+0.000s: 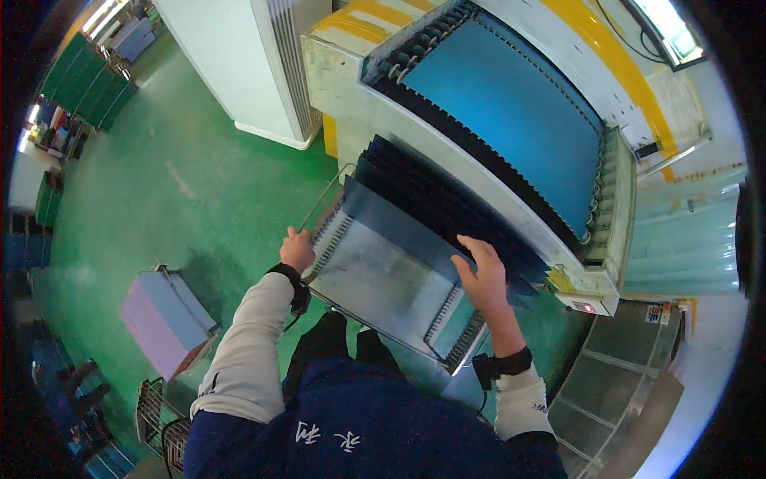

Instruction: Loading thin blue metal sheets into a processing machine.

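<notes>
A metal rack cart [375, 279] with toothed slots stands in front of me, filled at its far end with several dark blue thin panels [435, 199] standing on edge. My left hand [298, 249] grips the cart's wire rail on its left side. My right hand [481, 274] rests with fingers spread on the top edge of the nearest dark panel [399, 227], holding it. Beyond the rack, a large machine carries a wide blue sheet [511, 112] on its roller conveyor.
The machine's pale housing [343, 80] has a red-lit control box [586, 306] at its near corner. A white cabinet [255, 64] stands on the green floor. A lilac-blue box [163, 315] lies at lower left, wire baskets [155, 411] below it. Metal floor plates [614, 391] lie right.
</notes>
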Demonstrator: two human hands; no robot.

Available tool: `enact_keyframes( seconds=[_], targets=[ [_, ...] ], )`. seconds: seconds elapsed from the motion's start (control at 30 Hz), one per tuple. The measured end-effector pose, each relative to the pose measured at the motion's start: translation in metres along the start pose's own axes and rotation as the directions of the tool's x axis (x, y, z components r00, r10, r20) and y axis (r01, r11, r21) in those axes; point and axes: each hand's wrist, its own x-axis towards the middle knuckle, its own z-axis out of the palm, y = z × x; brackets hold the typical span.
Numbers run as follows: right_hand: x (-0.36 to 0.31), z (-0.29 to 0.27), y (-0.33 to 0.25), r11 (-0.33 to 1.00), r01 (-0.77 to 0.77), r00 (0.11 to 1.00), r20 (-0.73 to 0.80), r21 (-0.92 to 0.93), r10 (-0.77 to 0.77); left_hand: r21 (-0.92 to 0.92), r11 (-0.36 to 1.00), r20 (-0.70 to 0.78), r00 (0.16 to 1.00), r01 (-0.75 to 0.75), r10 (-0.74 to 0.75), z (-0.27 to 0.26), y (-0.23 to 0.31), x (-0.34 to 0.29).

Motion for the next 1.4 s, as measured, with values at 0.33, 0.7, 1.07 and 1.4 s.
enact_keyframes(
  seconds=[0.33, 0.7, 1.07, 1.4],
  targets=[
    [-0.002, 0.028, 0.035, 0.96, -0.174, 0.935, 0.27, -0.217, 0.231, 0.025, 1.0, -0.007, 1.0, 0.002, -0.002, -0.002, -0.001, -0.001],
    [0.013, 0.042, 0.053, 0.868, -0.246, 0.86, 0.316, -0.431, 0.4, -0.032, 0.999, -0.005, 1.0, 0.014, -0.014, 0.0, -0.003, 0.001],
    [0.022, 0.044, 0.056, 0.817, -0.327, 0.826, 0.277, -0.474, 0.491, -0.058, 0.997, -0.063, 0.997, -0.045, 0.041, 0.009, -0.011, 0.003],
    [0.023, 0.046, 0.057, 0.789, -0.331, 0.803, 0.285, -0.517, 0.523, -0.069, 0.997, -0.042, 0.998, -0.042, 0.039, -0.002, -0.008, -0.001]
  ],
)
